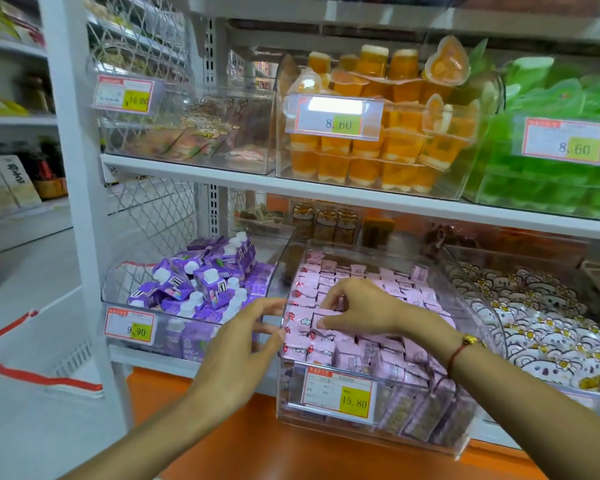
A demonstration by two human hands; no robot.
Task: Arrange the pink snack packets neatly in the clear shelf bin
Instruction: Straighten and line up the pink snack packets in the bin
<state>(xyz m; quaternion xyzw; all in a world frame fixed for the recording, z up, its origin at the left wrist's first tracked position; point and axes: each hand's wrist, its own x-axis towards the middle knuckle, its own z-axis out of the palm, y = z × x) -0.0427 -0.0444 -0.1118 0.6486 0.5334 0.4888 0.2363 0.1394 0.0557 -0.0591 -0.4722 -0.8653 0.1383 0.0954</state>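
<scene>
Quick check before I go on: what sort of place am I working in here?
Most likely a snack shop aisle. White shelving carries clear bins, each with a price tag, such as the 15.80 tag on the clear shelf bin of pink snack packets. Orange jelly cups fill a bin above.

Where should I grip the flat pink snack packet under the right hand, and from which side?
Pinch the flat pink snack packet by its short edges, coming from above. It lies flat on the packed rows in the clear plastic shelf bin, so only its top and edges are reachable. The right hand probably pinches it so already.
</scene>
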